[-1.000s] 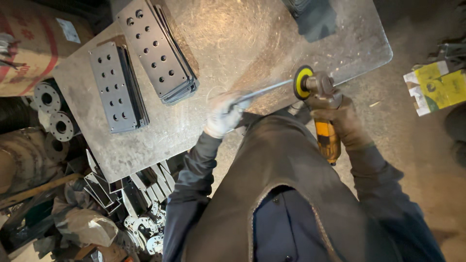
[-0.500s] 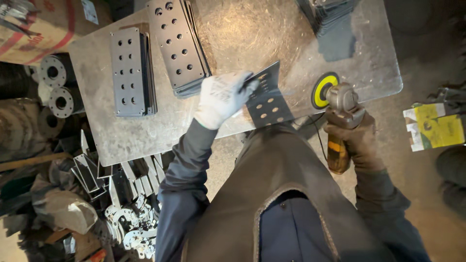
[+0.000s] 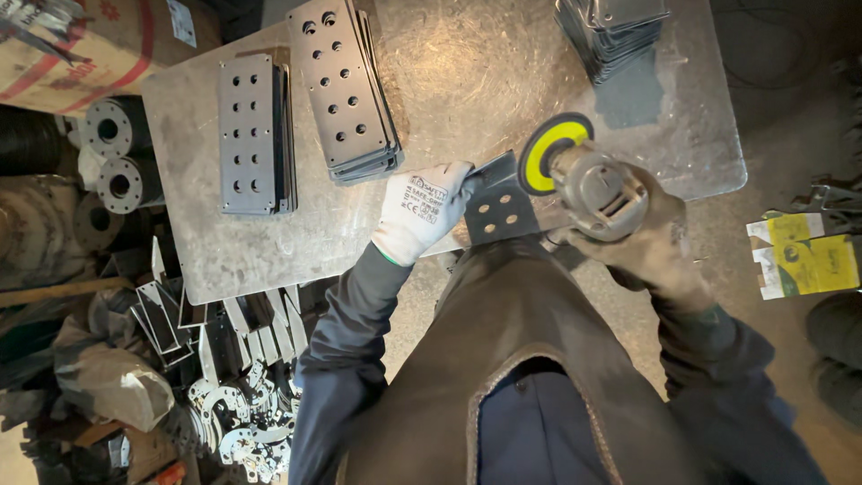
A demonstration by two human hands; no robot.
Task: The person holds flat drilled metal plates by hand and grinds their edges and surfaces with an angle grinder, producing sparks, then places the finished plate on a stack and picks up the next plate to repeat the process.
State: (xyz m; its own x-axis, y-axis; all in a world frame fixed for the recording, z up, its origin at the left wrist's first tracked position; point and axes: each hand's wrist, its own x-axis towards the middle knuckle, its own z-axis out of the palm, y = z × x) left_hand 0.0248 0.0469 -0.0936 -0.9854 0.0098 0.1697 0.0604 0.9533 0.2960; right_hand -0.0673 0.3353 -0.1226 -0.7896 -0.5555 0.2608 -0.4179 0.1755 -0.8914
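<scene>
The left hand point(image 3: 422, 208), in a white knit glove, is closed on the edge of a small grey steel plate with round holes point(image 3: 496, 209), holding it tilted at the near edge of the scuffed metal workbench point(image 3: 467, 81). Just beside it, the right hand point(image 3: 660, 247), in a dark glove, is wrapped around a grey angle grinder with a yellow-centred disc point(image 3: 584, 175), the disc near the plate's upper edge. Two stacks of long perforated steel plates point(image 3: 346, 90) lie further back.
</scene>
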